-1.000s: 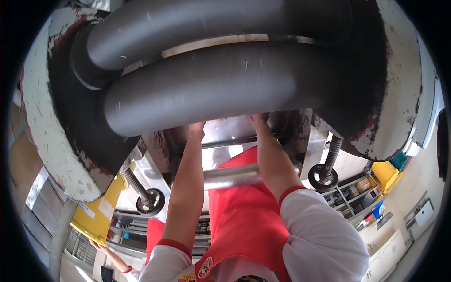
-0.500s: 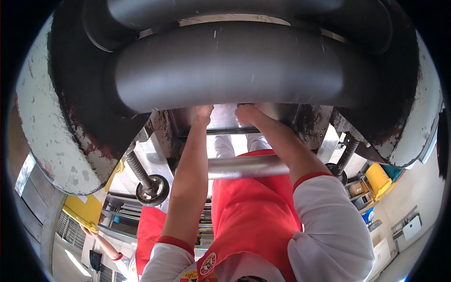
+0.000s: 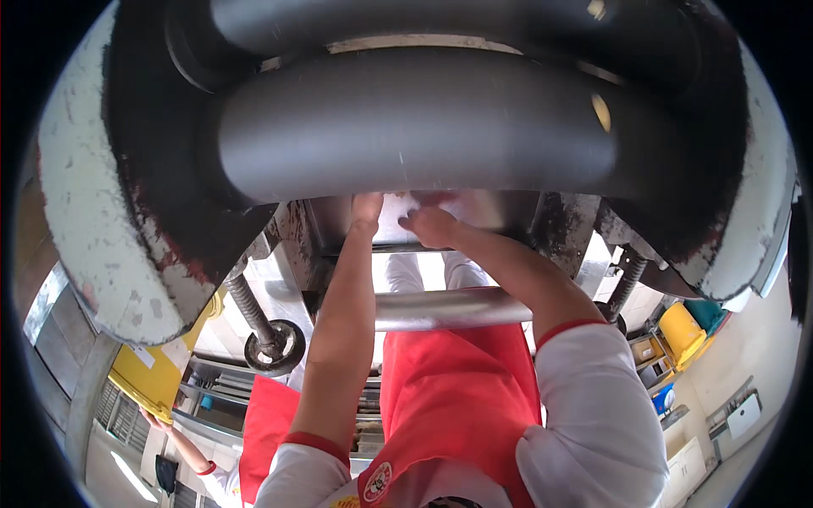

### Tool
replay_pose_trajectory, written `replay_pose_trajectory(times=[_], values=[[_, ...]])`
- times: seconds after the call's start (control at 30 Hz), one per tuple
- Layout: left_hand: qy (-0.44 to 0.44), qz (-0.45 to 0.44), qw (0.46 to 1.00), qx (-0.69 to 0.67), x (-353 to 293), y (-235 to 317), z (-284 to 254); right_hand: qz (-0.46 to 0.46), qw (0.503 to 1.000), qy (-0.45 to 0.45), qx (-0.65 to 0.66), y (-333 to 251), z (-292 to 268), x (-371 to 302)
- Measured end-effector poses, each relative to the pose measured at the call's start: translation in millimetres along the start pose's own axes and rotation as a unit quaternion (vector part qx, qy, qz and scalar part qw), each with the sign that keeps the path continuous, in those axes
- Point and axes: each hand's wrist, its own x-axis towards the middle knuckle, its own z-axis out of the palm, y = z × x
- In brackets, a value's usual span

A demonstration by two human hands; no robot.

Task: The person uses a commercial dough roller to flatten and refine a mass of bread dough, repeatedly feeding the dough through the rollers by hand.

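Reaching under the dark curved pipe [image 3: 423,127], left hand [image 3: 367,209] and right hand [image 3: 432,224] touch a pale sheet [image 3: 457,207]; finger spread cannot be told.

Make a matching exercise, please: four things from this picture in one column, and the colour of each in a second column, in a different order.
Things:
1. large roller
2. apron
3. horizontal bar
4. bin at the lower left

Colours:
A. yellow
B. shiny silver metal
C. dark grey
D. red

Pairs: 1-C, 2-D, 3-B, 4-A

Both the left hand and the right hand reach in just under the large roller.
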Motion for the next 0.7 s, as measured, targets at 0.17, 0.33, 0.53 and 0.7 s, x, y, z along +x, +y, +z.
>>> replay_pose_trajectory(times=[0.17, 0.33, 0.53, 0.7], values=[[-0.021, -0.021, 0.998, -0.050, -28, 49, 2, 0.241, 0.940, 0.242, -0.018, 27, -88, 35], [0.062, 0.118, 0.990, -0.036, -24, 43, 25, 0.298, 0.915, 0.130, -0.239, 45, -62, 24], [-0.034, 0.071, 0.997, 0.008, -4, 45, 31, 0.486, 0.836, 0.243, 0.072, 90, -93, -24], [-0.071, 0.095, 0.983, -0.139, 38, -19, 24, 0.503, 0.838, 0.205, 0.058, 117, -64, -3]])
